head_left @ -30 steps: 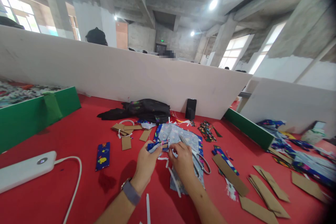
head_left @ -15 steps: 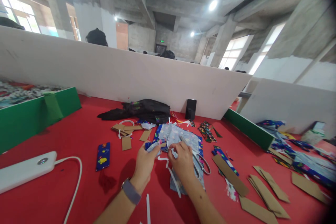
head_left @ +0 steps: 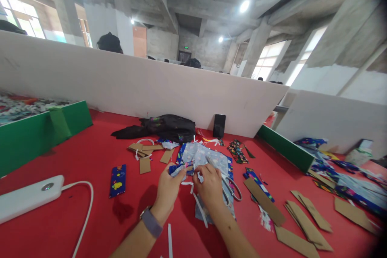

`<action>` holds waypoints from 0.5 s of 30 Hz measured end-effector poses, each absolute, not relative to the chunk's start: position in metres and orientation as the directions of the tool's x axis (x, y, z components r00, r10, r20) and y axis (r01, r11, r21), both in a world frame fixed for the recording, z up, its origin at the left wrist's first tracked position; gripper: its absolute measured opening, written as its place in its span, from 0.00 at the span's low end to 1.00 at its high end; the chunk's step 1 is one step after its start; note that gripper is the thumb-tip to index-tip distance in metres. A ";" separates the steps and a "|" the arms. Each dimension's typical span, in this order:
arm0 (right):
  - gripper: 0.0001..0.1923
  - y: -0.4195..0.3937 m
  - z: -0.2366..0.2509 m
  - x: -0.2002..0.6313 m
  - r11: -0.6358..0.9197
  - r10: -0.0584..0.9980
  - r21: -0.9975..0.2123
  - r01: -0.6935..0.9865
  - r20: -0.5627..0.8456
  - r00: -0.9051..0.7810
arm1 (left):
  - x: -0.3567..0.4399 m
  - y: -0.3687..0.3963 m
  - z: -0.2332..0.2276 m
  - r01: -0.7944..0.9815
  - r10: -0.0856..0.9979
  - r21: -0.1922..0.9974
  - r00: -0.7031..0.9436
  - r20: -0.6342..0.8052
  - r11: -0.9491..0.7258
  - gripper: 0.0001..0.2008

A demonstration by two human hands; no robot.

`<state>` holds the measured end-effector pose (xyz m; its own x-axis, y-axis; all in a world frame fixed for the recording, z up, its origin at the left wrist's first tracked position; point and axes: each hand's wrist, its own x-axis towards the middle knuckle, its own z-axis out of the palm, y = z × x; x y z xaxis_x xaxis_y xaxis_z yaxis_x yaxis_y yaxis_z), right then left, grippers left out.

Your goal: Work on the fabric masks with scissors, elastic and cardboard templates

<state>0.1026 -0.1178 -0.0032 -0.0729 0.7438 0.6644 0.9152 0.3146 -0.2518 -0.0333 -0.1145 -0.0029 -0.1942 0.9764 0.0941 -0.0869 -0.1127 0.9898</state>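
Head view: my left hand and right hand meet near the middle of the red table, both pinching a small folded fabric piece with a blue printed edge, held just above the pale patterned cloth. The scissors lie idle beside my right hand. One finished-looking blue strip lies to the left, and more printed strips to the right. Many cardboard templates lie bare toward the right edge, so I judge most of the work remains.
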 end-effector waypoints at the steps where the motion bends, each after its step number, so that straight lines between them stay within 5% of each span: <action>1: 0.06 -0.118 -0.003 0.103 0.307 0.743 -0.244 0.920 0.666 -0.071 | -0.033 -0.115 -0.003 -0.085 0.977 0.990 -0.193 0.095 -0.113 0.11; 15: 0.04 -0.119 -0.002 0.102 0.290 0.764 -0.204 0.935 0.637 -0.098 | -0.033 -0.114 -0.002 -0.074 0.975 0.992 -0.205 0.081 -0.098 0.11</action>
